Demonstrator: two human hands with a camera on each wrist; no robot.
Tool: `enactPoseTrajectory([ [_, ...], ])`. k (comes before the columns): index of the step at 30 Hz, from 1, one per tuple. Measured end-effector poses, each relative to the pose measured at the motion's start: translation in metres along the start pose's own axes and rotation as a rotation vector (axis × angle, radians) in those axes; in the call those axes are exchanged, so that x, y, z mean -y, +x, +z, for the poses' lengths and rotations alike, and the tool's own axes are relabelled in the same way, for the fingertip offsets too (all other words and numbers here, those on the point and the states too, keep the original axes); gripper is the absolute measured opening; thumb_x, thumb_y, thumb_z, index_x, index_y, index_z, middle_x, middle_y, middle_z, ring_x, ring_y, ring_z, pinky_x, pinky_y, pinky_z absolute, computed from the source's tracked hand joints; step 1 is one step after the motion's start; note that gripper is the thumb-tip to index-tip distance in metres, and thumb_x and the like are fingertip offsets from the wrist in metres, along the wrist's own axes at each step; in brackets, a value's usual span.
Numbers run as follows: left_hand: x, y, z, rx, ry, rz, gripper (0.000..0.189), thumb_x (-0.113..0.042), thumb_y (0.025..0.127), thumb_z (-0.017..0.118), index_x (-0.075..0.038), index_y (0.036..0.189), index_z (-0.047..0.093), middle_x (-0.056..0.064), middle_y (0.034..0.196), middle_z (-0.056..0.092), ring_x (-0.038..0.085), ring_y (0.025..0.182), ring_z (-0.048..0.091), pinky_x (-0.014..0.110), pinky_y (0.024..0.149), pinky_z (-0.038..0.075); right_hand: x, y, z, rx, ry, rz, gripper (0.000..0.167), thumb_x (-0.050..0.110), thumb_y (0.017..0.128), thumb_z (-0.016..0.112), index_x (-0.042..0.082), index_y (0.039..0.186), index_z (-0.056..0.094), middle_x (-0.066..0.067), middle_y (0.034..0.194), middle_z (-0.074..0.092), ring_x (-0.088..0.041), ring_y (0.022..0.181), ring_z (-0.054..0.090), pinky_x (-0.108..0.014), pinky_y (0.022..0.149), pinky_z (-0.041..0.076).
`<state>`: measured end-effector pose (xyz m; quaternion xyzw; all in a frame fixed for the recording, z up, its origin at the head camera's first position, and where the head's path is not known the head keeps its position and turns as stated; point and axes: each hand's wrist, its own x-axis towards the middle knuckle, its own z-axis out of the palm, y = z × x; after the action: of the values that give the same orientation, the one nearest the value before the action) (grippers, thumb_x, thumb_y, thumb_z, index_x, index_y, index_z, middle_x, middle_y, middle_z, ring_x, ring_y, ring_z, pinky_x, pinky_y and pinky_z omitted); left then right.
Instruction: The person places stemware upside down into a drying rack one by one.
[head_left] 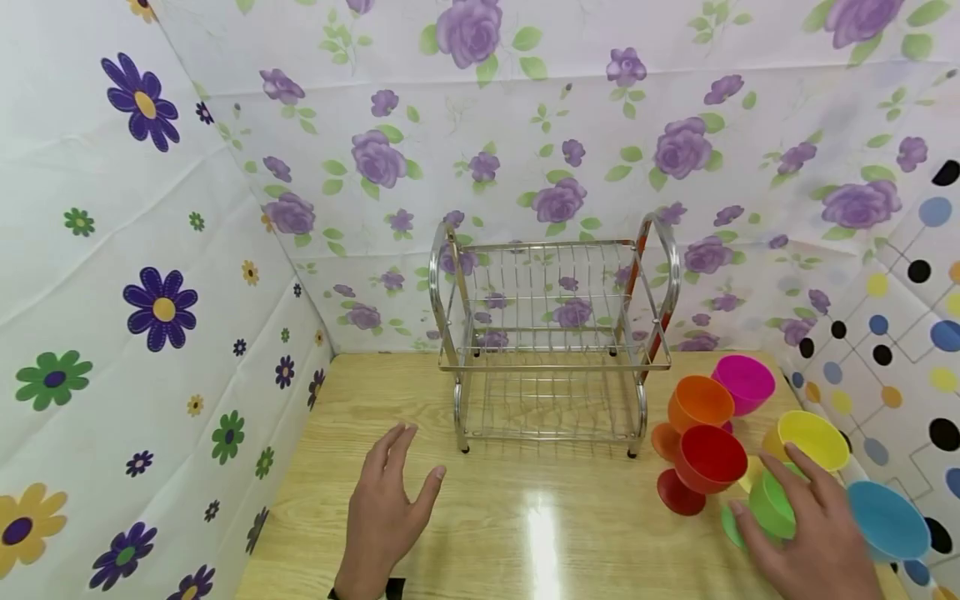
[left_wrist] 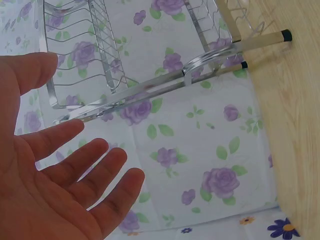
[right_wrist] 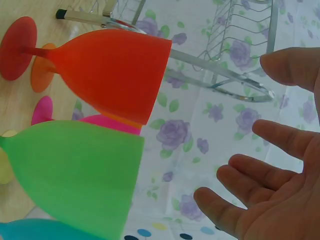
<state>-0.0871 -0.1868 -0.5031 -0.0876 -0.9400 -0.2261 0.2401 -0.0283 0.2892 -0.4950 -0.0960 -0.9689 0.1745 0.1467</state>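
Observation:
My left hand (head_left: 384, 508) hovers over the table at the left, thumb spread from the fingers, holding nothing. In the left wrist view its relaxed fingers (left_wrist: 112, 157) point toward a metal two-tier rack (left_wrist: 135, 100). My right hand (head_left: 813, 529) is above the stemmed plastic cups at the right, covering part of the green cup (head_left: 772, 502) in the head view. The right wrist view shows that hand apart from the green cup (right_wrist: 75, 172) and red cup (right_wrist: 112, 75), fingers spread, nothing held. Beside them stand orange (head_left: 699, 403), magenta (head_left: 744, 383), yellow (head_left: 813, 442) and blue (head_left: 888, 521) cups.
The silver dish rack (head_left: 555, 367) stands on the wooden table (head_left: 375, 392) near the back wall, left of the cups. Flower-patterned sheets (head_left: 360, 208) cover the back and left sides, and a dotted sheet (head_left: 907, 350) closes off the right, close to the cups.

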Motion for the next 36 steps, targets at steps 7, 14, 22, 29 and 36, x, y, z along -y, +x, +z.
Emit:
enactPoseTrajectory([
  [7,0.001,0.001,0.01,-0.039,-0.076,0.014,0.062,-0.03,0.093,0.083,-0.003,0.145,0.061,0.022,0.143,0.062,0.042,0.127,0.064,0.058,0.088,0.063,0.0,-0.016,-0.003,-0.15,0.007,0.168,0.082,0.027,0.08,0.09,0.0,0.149,0.056,-0.029,0.16,0.043,-0.05,0.142,0.041,-0.076,0.108,0.044],
  [14,0.003,0.005,0.027,-0.021,-0.19,-0.053,0.051,-0.023,0.097,0.079,-0.004,0.142,0.063,0.021,0.139,0.063,0.039,0.123,0.066,0.054,0.091,0.063,-0.008,-0.026,0.001,-0.29,0.059,0.258,0.077,0.021,0.077,0.091,-0.004,0.143,0.061,-0.03,0.153,0.05,-0.05,0.138,0.047,-0.072,0.111,0.045],
  [22,0.002,0.004,0.047,-0.032,-0.353,-0.165,0.041,-0.015,0.099,0.076,-0.007,0.138,0.066,0.014,0.13,0.067,0.03,0.118,0.067,0.049,0.089,0.064,-0.011,-0.036,0.011,-0.303,0.049,0.375,0.078,0.019,0.083,0.086,-0.005,0.149,0.053,-0.028,0.157,0.045,-0.047,0.137,0.047,-0.068,0.098,0.052],
  [29,0.006,0.004,0.057,-0.044,-0.403,-0.209,0.037,-0.013,0.1,0.075,-0.008,0.136,0.067,0.011,0.123,0.068,0.027,0.115,0.067,0.045,0.089,0.066,-0.01,-0.04,0.024,-0.338,0.14,0.45,0.081,0.015,0.087,0.083,-0.003,0.157,0.044,-0.028,0.158,0.038,-0.047,0.139,0.044,-0.072,0.1,0.053],
  [36,0.011,0.007,0.072,-0.026,-0.504,-0.286,0.036,-0.011,0.1,0.074,-0.01,0.136,0.067,0.009,0.125,0.067,0.027,0.116,0.067,0.043,0.092,0.065,-0.012,-0.036,0.039,-0.388,0.231,0.528,0.084,0.016,0.089,0.081,0.002,0.16,0.038,-0.025,0.158,0.037,-0.047,0.138,0.049,-0.071,0.103,0.052],
])
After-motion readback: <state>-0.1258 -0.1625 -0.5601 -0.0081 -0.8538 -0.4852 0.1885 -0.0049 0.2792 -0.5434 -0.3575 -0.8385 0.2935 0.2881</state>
